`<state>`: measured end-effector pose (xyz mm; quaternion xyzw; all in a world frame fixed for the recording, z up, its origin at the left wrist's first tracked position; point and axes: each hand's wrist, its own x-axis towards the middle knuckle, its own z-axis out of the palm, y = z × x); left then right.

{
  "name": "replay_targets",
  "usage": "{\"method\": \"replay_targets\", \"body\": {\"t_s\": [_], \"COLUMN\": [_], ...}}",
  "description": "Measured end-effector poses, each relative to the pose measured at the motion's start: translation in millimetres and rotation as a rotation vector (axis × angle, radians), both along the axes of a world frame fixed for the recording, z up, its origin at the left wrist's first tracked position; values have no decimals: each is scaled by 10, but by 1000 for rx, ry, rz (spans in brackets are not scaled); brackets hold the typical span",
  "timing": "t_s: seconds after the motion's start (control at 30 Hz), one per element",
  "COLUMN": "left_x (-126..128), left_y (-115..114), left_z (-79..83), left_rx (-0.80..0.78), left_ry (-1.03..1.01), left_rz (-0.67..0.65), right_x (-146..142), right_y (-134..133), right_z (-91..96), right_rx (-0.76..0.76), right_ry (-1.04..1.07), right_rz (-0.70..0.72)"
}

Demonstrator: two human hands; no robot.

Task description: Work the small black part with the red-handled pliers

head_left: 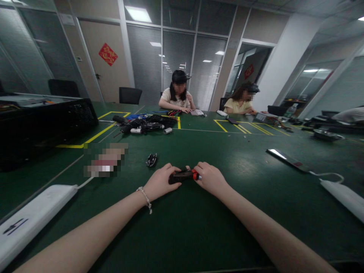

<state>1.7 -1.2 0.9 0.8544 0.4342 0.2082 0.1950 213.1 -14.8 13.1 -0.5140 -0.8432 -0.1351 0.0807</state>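
Near the middle of the green table (182, 223), both my hands are at a small black object (182, 175) with a red piece (195, 174) and a short silvery part at its right end. My left hand (162, 181), with a pale bracelet on the wrist, grips the black part between thumb and fingers. The fingers of my right hand (210, 178) are closed on the red end. I cannot tell whether black and red are one piece. A small black, hollow-looking part (151, 160) lies beyond my left hand.
Farther back lies a pile of black tools and cables (145, 123) with white cylinders (167, 131). A black case (48, 129) stands at left. White power banks (40, 216) and a phone (287, 160) flank my arms. Two people (178, 94) sit across the table.
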Motion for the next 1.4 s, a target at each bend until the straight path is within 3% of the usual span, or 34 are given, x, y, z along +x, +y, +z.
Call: {"method": "replay_targets", "body": {"t_s": [1.4], "left_x": [-6], "left_y": [7], "left_z": [-16], "left_rx": [12], "left_ry": [-8], "left_rz": [-2], "right_x": [24], "right_y": [0], "right_z": [-18], "right_rx": [15], "right_ry": [6], "right_rz": [8]}}
